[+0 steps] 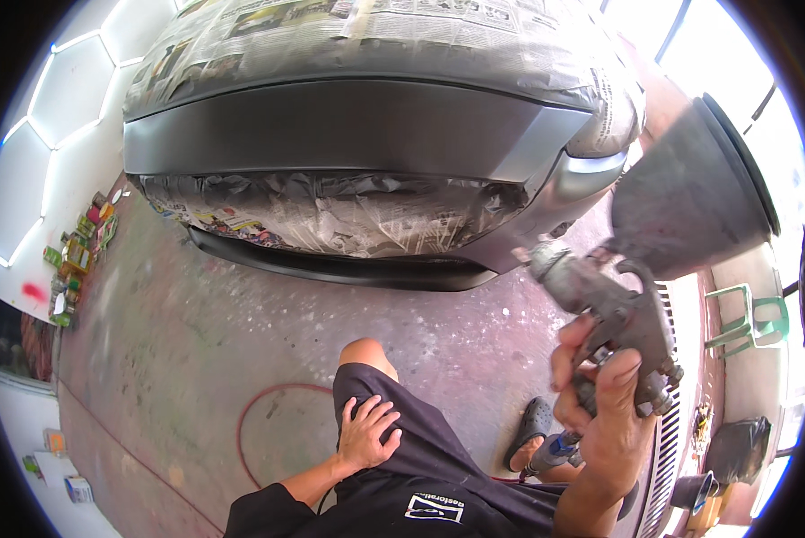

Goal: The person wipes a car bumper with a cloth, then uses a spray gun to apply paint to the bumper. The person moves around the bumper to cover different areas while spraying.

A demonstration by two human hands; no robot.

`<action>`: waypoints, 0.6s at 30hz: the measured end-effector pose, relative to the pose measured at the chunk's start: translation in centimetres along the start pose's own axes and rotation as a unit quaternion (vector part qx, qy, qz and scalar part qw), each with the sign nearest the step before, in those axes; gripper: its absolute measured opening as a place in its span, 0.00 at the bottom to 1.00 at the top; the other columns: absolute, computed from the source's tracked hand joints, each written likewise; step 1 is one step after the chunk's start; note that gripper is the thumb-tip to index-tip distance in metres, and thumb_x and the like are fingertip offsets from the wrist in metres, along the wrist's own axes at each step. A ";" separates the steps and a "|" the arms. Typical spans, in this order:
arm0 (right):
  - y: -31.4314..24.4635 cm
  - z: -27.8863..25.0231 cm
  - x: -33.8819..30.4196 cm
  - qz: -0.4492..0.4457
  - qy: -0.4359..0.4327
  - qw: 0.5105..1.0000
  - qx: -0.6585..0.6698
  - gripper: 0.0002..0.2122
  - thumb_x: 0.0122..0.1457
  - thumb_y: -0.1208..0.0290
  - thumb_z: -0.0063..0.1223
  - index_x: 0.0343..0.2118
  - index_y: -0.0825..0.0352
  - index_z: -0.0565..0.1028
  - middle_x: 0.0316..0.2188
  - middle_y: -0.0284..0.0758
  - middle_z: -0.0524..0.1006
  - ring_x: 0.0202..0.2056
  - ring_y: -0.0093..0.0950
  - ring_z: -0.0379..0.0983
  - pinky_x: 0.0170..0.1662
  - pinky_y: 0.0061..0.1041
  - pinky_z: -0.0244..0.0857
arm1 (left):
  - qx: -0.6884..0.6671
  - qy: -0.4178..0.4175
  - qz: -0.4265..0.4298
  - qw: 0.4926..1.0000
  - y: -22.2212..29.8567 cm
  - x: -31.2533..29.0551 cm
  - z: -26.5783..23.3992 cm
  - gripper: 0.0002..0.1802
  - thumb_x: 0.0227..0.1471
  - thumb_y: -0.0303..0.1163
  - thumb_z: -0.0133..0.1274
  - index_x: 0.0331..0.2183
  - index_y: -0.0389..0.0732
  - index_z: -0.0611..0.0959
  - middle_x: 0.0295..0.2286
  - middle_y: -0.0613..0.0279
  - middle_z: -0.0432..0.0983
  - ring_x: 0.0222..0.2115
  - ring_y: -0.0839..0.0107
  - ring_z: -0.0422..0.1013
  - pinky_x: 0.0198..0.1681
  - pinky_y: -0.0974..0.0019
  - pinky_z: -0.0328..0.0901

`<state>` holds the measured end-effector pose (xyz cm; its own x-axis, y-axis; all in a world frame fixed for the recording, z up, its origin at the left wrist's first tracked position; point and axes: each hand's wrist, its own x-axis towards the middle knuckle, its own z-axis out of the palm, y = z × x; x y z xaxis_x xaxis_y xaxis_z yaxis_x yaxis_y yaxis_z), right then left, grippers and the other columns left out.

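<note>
Hold the spray gun (631, 318) by its handle, clamped in the right hand (610, 408), with the left hand (366, 435) well apart, lying loosely spread on the thigh (420, 439); aim the nozzle (539, 254), up and left of the right hand, squarely at the dark grey car panel (330, 125) beyond both hands; probably best to sweep parallel to the surface, overlapping passes at an even gap. Tilt the big cup (689, 193) above the right hand no further, lest paint drip; watch for the red hose (281, 386) left of the left hand, a likely snag.

Lettering (435, 499) on shirt (353, 516) and newspaper (402, 20)
</note>
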<state>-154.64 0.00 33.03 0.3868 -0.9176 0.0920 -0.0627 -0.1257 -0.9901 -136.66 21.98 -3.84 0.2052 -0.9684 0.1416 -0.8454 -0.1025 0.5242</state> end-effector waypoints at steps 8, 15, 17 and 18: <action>-1.7 0.9 0.4 -0.009 -0.006 1.000 0.012 0.36 0.69 0.33 0.56 0.50 0.74 0.78 0.26 0.37 0.77 0.16 0.14 0.57 0.20 0.17 0.47 | -0.007 -0.002 0.002 1.000 -0.1 0.1 0.1 0.20 0.56 0.44 0.62 0.47 0.46 0.91 0.55 0.63 0.83 0.64 0.57 0.69 0.73 0.35 0.46; -1.1 -3.9 0.5 0.039 0.169 0.985 -0.007 0.31 0.74 0.38 0.51 0.49 0.70 0.78 0.27 0.33 0.76 0.15 0.12 0.55 0.18 0.16 0.49 | -0.014 -0.001 0.013 1.000 -0.3 0.0 0.2 0.21 0.55 0.45 0.63 0.47 0.45 0.91 0.54 0.61 0.83 0.64 0.55 0.69 0.73 0.33 0.47; -1.0 -4.5 0.5 0.033 0.221 0.974 -0.024 0.31 0.74 0.36 0.49 0.49 0.69 0.78 0.27 0.33 0.76 0.14 0.12 0.53 0.17 0.16 0.48 | -0.012 -0.003 0.012 1.000 -0.5 -0.2 0.1 0.21 0.55 0.45 0.63 0.47 0.45 0.91 0.54 0.61 0.83 0.64 0.55 0.69 0.72 0.33 0.47; -1.7 -4.5 0.5 0.029 0.242 0.970 -0.025 0.31 0.75 0.38 0.50 0.49 0.70 0.78 0.28 0.34 0.76 0.15 0.12 0.54 0.18 0.16 0.49 | -0.012 -0.004 0.012 1.000 -0.5 -0.2 0.2 0.21 0.55 0.45 0.63 0.47 0.46 0.91 0.54 0.61 0.83 0.64 0.55 0.69 0.72 0.33 0.47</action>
<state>-158.50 -1.92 35.25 -0.0942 -0.9918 0.0867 -0.1216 -0.0750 -0.9897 -136.36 22.21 -4.28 0.1814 -0.9722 0.1479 -0.8384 -0.0742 0.5400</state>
